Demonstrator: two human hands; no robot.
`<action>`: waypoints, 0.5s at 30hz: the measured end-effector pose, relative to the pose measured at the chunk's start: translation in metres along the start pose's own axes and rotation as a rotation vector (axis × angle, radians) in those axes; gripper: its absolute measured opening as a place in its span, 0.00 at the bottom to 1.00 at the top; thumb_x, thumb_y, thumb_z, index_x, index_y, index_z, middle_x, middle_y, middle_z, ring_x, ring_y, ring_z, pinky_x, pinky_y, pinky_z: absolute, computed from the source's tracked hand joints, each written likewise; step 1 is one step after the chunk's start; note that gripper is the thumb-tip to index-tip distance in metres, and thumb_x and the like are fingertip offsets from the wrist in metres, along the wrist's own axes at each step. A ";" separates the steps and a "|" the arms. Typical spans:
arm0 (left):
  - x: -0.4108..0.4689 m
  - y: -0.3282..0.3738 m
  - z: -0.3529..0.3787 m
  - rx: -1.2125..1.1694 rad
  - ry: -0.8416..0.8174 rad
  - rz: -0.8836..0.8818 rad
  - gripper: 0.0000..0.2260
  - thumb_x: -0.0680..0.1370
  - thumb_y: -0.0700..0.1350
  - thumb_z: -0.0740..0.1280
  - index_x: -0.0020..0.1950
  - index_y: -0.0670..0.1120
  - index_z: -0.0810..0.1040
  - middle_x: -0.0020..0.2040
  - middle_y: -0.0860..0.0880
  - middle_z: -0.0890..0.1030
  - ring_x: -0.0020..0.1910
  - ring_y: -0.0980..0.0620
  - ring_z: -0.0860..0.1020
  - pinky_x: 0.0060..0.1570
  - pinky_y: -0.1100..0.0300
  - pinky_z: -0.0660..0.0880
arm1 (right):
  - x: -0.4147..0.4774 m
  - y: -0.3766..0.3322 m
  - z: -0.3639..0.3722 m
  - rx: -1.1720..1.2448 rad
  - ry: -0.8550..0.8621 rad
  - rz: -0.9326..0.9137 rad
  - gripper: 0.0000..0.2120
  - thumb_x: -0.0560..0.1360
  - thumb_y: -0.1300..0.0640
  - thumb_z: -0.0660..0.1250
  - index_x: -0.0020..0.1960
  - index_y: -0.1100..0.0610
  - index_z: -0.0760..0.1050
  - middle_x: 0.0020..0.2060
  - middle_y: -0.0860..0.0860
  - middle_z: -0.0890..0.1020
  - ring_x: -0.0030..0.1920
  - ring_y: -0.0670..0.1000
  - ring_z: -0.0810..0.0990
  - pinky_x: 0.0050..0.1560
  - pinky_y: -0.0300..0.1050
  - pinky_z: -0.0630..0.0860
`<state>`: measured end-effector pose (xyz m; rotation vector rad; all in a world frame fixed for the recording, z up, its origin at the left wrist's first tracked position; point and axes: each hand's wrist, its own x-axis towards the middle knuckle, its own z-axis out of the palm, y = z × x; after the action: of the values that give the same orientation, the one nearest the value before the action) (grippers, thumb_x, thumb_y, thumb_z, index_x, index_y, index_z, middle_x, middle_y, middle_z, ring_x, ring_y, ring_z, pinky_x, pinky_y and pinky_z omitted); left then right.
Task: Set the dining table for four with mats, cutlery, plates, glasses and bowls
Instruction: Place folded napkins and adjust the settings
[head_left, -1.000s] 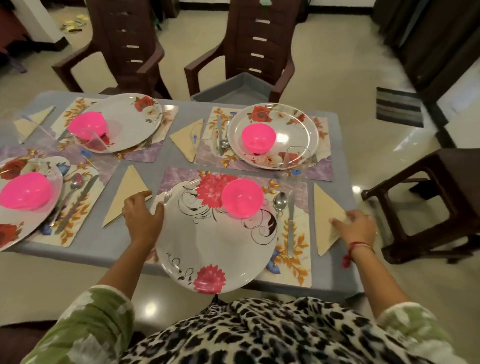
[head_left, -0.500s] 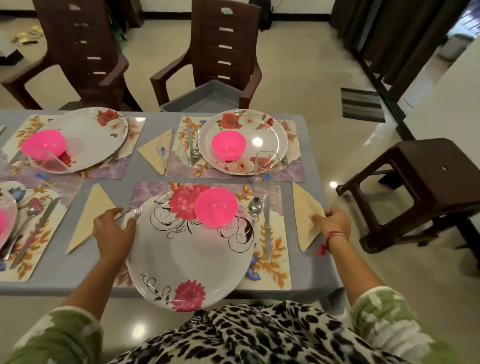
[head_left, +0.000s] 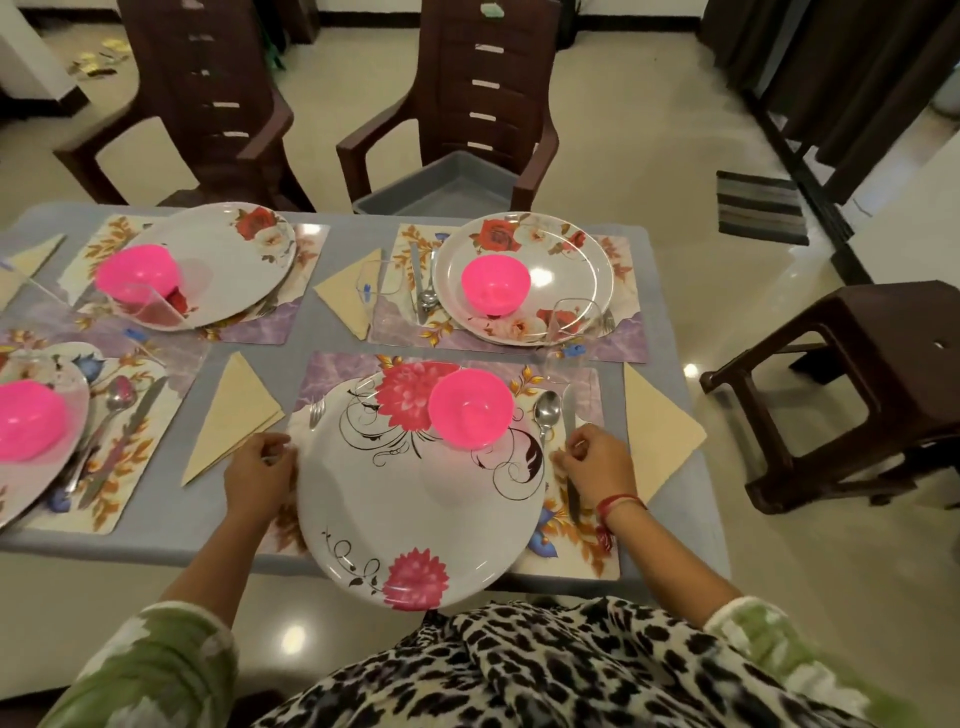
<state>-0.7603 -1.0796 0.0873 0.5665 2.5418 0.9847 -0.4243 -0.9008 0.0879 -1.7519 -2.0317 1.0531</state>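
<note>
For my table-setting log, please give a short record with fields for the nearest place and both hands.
plate: on its mat, overhanging the table edge
pink bowl: on the plate's far part
fork: left of plate, handle under left hand
spoon, knife: right of plate
left hand: at plate's left rim; grip unclear
right hand: fingers curled, seems to pinch knife
napkin: right of mat

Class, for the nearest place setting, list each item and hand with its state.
near plate, on its mat, overhanging the table edge.
pink bowl, upright on the near plate.
spoon, flat on the mat.
napkin, folded, flat.
glass, upright, looks empty.
left hand, at the near plate's left rim.
right hand, fingers curled over the knife.
</note>
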 end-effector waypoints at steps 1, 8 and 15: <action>0.000 0.000 -0.001 -0.003 0.002 0.004 0.07 0.77 0.41 0.66 0.54 0.44 0.78 0.49 0.44 0.80 0.47 0.47 0.76 0.50 0.54 0.72 | 0.002 -0.001 0.003 -0.027 0.004 -0.004 0.06 0.72 0.56 0.71 0.44 0.56 0.75 0.37 0.50 0.79 0.39 0.51 0.77 0.38 0.40 0.69; 0.005 0.010 0.000 -0.074 0.038 0.022 0.09 0.77 0.42 0.65 0.55 0.43 0.78 0.50 0.44 0.80 0.48 0.45 0.78 0.49 0.50 0.76 | 0.005 0.005 -0.004 -0.014 0.065 0.046 0.04 0.74 0.60 0.67 0.42 0.59 0.79 0.38 0.53 0.81 0.40 0.53 0.79 0.40 0.41 0.72; 0.002 0.018 -0.001 -0.005 0.085 0.045 0.10 0.78 0.42 0.65 0.58 0.40 0.77 0.51 0.44 0.79 0.49 0.47 0.75 0.48 0.54 0.71 | 0.021 -0.024 0.002 0.035 -0.062 0.081 0.24 0.74 0.55 0.69 0.23 0.58 0.65 0.20 0.50 0.66 0.23 0.48 0.62 0.25 0.39 0.60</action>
<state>-0.7582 -1.0669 0.1007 0.5948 2.6104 1.0518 -0.4487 -0.8820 0.0969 -1.8191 -1.9802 1.1736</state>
